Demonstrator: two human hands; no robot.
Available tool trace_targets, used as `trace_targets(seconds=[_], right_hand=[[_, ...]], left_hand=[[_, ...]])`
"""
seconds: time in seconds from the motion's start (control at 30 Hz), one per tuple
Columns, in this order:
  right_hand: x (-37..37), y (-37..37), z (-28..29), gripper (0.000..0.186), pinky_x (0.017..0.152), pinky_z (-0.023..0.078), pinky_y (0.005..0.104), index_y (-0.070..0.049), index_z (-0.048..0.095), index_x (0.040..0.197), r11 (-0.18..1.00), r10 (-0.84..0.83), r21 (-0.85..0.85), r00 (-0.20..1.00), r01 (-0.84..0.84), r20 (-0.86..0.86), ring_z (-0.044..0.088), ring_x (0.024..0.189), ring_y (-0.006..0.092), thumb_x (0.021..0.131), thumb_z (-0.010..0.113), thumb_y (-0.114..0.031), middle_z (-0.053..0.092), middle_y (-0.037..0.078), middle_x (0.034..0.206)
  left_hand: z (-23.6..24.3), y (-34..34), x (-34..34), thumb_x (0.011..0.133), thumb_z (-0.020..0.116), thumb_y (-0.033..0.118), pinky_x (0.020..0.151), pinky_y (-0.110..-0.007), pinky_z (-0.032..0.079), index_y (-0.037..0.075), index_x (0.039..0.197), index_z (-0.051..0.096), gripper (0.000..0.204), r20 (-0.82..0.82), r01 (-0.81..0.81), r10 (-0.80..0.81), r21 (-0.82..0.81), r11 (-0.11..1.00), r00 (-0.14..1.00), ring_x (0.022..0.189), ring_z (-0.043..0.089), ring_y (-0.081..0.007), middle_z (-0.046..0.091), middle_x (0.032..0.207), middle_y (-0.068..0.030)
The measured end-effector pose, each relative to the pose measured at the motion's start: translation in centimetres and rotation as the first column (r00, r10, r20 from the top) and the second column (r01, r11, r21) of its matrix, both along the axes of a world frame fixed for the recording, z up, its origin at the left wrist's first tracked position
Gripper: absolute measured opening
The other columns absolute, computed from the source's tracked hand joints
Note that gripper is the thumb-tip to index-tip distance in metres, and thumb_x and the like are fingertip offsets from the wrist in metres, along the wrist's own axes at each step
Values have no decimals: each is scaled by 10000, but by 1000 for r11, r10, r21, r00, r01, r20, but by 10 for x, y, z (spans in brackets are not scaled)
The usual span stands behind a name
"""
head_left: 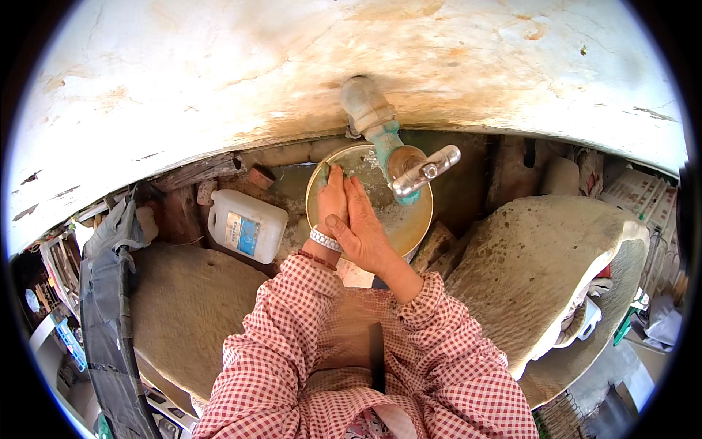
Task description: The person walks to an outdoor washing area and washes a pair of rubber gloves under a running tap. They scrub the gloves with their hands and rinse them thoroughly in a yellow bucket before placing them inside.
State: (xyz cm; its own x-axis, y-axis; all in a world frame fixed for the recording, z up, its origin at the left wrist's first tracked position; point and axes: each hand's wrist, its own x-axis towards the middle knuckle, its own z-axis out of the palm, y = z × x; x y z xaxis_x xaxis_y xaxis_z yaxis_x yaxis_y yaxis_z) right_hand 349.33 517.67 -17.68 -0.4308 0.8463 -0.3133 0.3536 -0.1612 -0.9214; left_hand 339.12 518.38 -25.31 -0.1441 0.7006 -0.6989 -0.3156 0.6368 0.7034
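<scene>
Over a round metal basin (pixel 314 208) with water in it, my two hands lie against each other, palm to palm. My left hand (pixel 333 199) has its fingers stretched toward the wall, with a pale watch (pixel 325 239) and a dark beaded bracelet (pixel 316 259) at the wrist. Against it rests my right hand (pixel 365 233), fingers straight and its thumb across the left wrist. A small greenish patch shows beside the left fingertips; what it is I cannot make out. Just right of the fingers, a worn tap (pixel 431 170) with a metal handle juts out above the basin; water ripples beneath it.
A white plastic jug (pixel 248 225) with a blue label stands left of the basin. Large stone slabs flank me, one left (pixel 190 314) and one right (pixel 541 256). A stained wall (pixel 241 73) rises ahead. Dark fabric (pixel 110 307) hangs at far left.
</scene>
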Motion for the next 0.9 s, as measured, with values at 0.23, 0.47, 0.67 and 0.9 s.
trace_targets(seconds=[0.23, 0.47, 0.67, 0.9], right_hand=[[30, 23, -21, 876, 1005, 334, 376, 40, 63, 1387, 919, 377, -52, 835, -391, 400, 311, 1252, 400, 678, 576, 6, 222, 277, 1386], [58, 29, -119, 486, 836, 477, 419, -62, 499, 1182, 925, 319, 38, 828, -378, 461, 491, 1103, 347, 714, 612, -122, 453, 154, 1274], [24, 25, -39, 762, 908, 402, 392, 56, 211, 1344, 868, 487, -160, 740, -470, 464, 457, 1104, 376, 669, 563, 18, 484, 239, 1169], [39, 48, -42, 761, 979, 355, 388, 67, 196, 1347, 827, 402, 107, 715, -552, 572, 392, 1185, 389, 695, 574, -43, 358, 251, 1313]], left_hand=[[17, 17, 28, 910, 471, 377, 608, -332, 458, -8, 910, 547, 392, 266, -294, 337, -189, 937, 903, 720, 532, -166, 566, 825, -69], [27, 6, 53, 918, 465, 364, 679, -302, 440, -22, 979, 559, 402, 97, -139, 141, -31, 990, 985, 768, 535, -158, 597, 878, -74], [-20, 10, 26, 905, 475, 359, 641, -336, 425, -19, 909, 563, 388, -68, -249, 246, -35, 968, 967, 691, 522, -200, 582, 771, -99], [-3, 37, 46, 901, 480, 344, 674, -319, 439, -30, 953, 561, 387, 117, -336, 357, -166, 927, 927, 746, 533, -177, 594, 841, -114]])
